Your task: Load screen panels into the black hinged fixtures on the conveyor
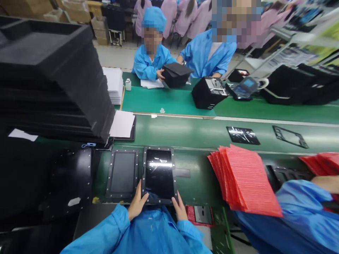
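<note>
My left hand grips the lower left corner of a black frame fixture with silver dots along its rim. On its lower right corner is my right hand, thumb on top. A glossy black screen panel lies inside this frame, reflecting the ceiling lights. Close by on the left, a second frame fixture with a dull grey-black middle rests on the green bench. The fingers under the held frame are hidden.
A tall stack of black trays stands at the left. Red bubble bags are piled at the right, near a co-worker's blue sleeve. A screen panel and a thin black frame lie beyond. Two people work opposite.
</note>
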`<act>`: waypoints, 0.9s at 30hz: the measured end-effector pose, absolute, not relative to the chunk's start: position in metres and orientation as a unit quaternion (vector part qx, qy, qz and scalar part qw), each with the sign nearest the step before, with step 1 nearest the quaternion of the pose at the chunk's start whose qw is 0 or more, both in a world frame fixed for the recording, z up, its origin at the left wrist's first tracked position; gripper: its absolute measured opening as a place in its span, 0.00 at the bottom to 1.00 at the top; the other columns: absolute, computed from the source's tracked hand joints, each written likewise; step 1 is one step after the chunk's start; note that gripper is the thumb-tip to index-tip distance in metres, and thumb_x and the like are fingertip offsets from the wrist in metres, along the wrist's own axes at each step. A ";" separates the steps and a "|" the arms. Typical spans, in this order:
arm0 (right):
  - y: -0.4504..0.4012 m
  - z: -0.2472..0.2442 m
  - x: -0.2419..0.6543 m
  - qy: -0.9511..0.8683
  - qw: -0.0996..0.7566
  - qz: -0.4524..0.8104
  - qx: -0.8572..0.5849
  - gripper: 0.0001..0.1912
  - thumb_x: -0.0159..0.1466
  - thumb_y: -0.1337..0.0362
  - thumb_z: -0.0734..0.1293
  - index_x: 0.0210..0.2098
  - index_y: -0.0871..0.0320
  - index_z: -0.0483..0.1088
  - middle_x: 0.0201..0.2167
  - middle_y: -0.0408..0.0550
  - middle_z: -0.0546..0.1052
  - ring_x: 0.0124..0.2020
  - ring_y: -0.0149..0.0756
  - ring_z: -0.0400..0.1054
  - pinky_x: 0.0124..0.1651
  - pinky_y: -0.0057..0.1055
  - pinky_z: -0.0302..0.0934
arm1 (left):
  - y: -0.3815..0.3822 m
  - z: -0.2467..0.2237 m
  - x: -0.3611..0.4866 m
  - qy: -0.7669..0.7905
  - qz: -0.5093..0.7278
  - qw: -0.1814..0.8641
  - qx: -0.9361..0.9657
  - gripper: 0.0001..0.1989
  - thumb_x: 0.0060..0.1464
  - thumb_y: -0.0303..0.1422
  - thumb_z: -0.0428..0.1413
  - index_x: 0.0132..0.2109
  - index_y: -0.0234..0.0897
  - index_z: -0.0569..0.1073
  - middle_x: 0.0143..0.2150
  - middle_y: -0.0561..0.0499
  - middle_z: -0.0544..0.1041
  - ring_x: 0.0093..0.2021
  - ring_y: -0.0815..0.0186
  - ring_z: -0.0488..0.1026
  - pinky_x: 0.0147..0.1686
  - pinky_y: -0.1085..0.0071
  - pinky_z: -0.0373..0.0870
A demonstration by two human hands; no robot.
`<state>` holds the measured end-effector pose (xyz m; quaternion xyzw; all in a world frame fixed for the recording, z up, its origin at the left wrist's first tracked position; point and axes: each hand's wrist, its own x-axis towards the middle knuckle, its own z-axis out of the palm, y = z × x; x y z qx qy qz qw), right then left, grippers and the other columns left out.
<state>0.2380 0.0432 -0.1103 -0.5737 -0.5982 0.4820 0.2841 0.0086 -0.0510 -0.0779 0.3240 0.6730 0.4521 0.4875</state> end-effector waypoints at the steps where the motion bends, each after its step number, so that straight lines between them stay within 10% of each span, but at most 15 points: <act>1: 0.039 -0.111 0.239 -0.590 0.281 0.494 -0.573 0.30 0.55 0.43 0.65 0.52 0.53 0.69 0.52 0.52 0.72 0.55 0.49 0.65 0.55 0.46 0.62 | -0.055 -0.080 0.010 0.681 0.452 0.483 0.316 0.39 0.57 0.46 0.46 0.68 0.32 0.42 0.70 0.41 0.43 0.69 0.60 0.38 0.67 0.60 0.38; 7: 0.126 -0.093 0.194 -0.632 0.261 0.546 -0.484 0.38 0.53 0.46 0.67 0.59 0.55 0.61 0.56 0.54 0.69 0.57 0.49 0.62 0.56 0.48 0.61 | 0.013 -0.049 -0.024 0.741 0.434 0.402 0.319 0.39 0.50 0.42 0.55 0.66 0.34 0.51 0.69 0.42 0.47 0.69 0.57 0.42 0.67 0.60 0.42; 15: 0.257 -0.075 0.109 -0.695 0.296 0.505 -0.417 0.24 0.59 0.47 0.60 0.47 0.56 0.67 0.45 0.52 0.74 0.47 0.43 0.68 0.51 0.42 0.62 | 0.134 -0.020 -0.079 0.791 0.423 0.327 0.298 0.17 0.60 0.35 0.46 0.53 0.35 0.66 0.52 0.44 0.73 0.54 0.62 0.69 0.58 0.64 0.61; 23: 0.248 -0.056 0.113 -0.751 0.291 0.405 -0.432 0.21 0.59 0.52 0.61 0.45 0.60 0.67 0.42 0.56 0.75 0.44 0.45 0.68 0.48 0.45 0.63 | 0.070 -0.004 -0.029 0.777 0.360 0.284 0.431 0.29 0.48 0.37 0.59 0.57 0.35 0.67 0.62 0.39 0.62 0.66 0.50 0.52 0.65 0.53 0.41; 27: 0.248 -0.046 0.107 -0.848 0.317 0.263 -0.333 0.17 0.62 0.59 0.59 0.46 0.59 0.70 0.46 0.56 0.74 0.52 0.48 0.63 0.55 0.50 0.58 | -0.012 -0.024 0.009 0.593 0.293 0.347 0.665 0.19 0.54 0.38 0.53 0.54 0.45 0.71 0.55 0.45 0.72 0.59 0.57 0.65 0.62 0.58 0.55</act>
